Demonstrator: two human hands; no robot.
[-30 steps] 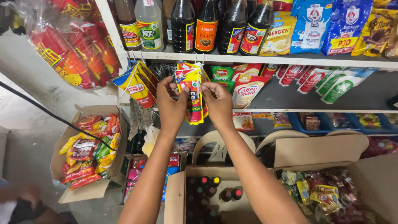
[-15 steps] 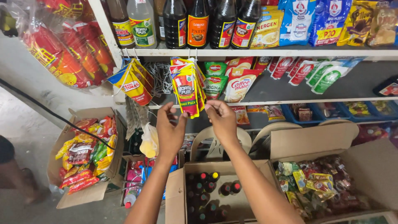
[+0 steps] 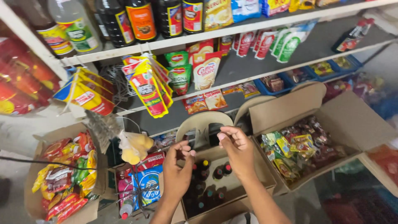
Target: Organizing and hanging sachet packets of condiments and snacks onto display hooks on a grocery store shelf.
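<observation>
Hands, left [image 3: 176,174] and right [image 3: 237,150], hover empty above cardboard box [image 3: 248,188] of dark capped bottles [image 3: 207,182]

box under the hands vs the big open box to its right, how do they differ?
The bottle box under the left hand and right hand holds dark bottles standing upright, caps up; the sachet box holds loose small packets in a jumbled heap. The sachet box looks larger, with a tall flap raised behind it. Both are open brown cardboard cartons below the shelves.

White shelves [image 3: 248,29] w/ grey back wall [image 3: 319,41]; concrete floor [image 3: 16,137] at left, dim light.
</observation>
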